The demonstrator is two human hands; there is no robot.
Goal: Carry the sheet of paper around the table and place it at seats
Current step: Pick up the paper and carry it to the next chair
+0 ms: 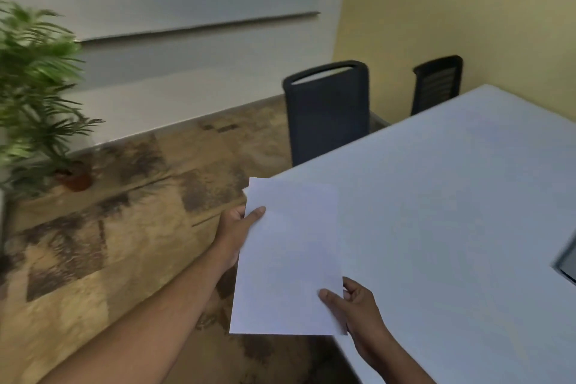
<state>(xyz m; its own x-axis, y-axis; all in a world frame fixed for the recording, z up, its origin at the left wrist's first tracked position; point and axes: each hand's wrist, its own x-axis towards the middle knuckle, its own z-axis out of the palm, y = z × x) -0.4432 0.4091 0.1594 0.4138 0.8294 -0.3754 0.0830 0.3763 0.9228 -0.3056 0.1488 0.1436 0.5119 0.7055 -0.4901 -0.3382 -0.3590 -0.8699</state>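
Sheet of paper (288, 259) was in the air, held over the near corner of the white worktop (452, 212), partly over the floor; not set down at any seat; no other sheet showed on the worktop, so judged early or mid-round, placing not yet done. Left hand (235, 235) gripped the sheet's left edge, thumb (255, 214) on top, other fingers hidden under the paper. Right hand (358, 309) pinched the lower right corner, thumb on top, fingers curled behind; both grips narrow, closed on the paper. Nearest seat looked to be the dark chair (328, 112) pushed in at the far edge; second chair (436, 82) further along by the yellow wall; likely next drop spots. Potted plant (37, 87) stood on the floor at left; frame blurred.
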